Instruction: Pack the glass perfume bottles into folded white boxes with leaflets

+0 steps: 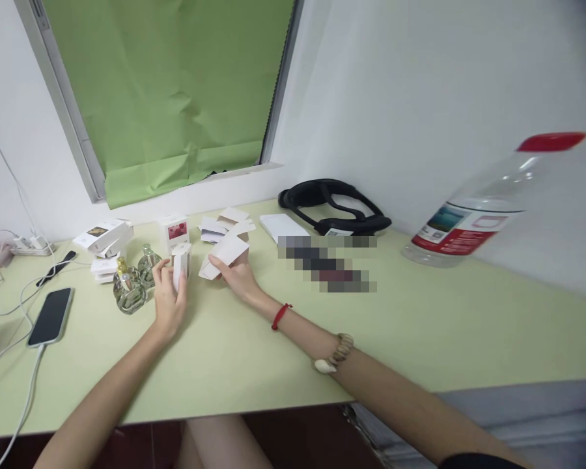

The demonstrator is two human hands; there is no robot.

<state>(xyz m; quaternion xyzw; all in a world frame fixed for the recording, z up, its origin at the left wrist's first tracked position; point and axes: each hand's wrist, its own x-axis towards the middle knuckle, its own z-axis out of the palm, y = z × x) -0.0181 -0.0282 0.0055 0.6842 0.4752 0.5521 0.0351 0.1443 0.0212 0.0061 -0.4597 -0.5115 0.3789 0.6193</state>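
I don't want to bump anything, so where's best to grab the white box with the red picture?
Probably by the upper side edges of the white box, coming from above: its top shows, while the glass bottle and the left hand with its small carton crowd it lower down.

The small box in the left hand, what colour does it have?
The small box is mostly white; the head view shows it best.

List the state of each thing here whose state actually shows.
Small white box: upright, gripped by the left hand
White card: gripped by the right hand
Glass bottles: standing
Phone: screen dark, cable plugged in
Large plastic bottle: red cap on
Green covering: hanging down
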